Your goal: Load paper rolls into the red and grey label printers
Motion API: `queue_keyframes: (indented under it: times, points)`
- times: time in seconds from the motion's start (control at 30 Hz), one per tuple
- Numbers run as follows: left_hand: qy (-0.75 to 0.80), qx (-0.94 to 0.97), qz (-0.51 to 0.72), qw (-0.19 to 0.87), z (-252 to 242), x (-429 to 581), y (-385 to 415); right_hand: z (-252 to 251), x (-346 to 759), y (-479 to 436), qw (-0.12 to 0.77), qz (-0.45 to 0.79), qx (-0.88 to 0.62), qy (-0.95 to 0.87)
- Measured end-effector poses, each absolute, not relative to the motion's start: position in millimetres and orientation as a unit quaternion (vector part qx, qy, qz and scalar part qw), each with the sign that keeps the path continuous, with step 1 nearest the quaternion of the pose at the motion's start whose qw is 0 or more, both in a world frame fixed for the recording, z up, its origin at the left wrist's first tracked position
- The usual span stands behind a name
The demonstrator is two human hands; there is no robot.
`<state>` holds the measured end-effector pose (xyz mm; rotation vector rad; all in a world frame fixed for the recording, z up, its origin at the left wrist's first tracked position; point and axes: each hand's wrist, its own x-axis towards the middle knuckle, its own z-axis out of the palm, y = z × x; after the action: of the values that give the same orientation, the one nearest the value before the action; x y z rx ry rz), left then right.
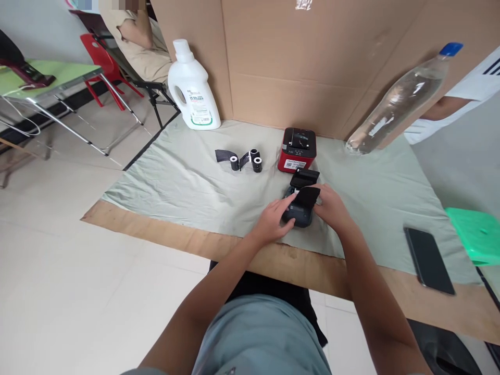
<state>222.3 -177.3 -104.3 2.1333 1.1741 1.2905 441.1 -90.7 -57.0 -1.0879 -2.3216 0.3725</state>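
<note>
A small black printer (300, 211) with its lid raised lies on the pale cloth (187, 182) near the table's front edge. My left hand (272, 221) grips its left side, forefinger stretched onto the top. My right hand (332, 207) holds its right side, fingers curled around the body and touching a black strip that lies over the opening. Just behind stands a red and black printer (297, 150). Two black tape rolls (246, 159) with loose ends lie to the left of it.
A white detergent jug (192, 88) stands at the back left against a cardboard wall (312, 62). A clear bottle (398, 101) leans at the back right. A black phone (428, 259) lies at the right front. A green stool (476, 234) and other people sit beyond.
</note>
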Motion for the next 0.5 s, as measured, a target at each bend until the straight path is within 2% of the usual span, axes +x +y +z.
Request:
queue_keyframes:
  times: [0.17,0.33,0.5]
  points:
    - [0.427,0.758,0.458,0.184,-114.8,222.2,-172.5,-60.4,430.3,-80.5,0.223,0.153,-0.451,-0.851]
    - [0.433,0.760,0.451,0.177,-119.2,223.8,-171.7,-61.4,424.6,-76.4,0.215,0.151,-0.489,-0.832]
    - [0.428,0.763,0.452,0.175,-116.8,224.8,-173.6,-51.3,410.8,-83.0,0.109,0.102,-0.561,-0.814]
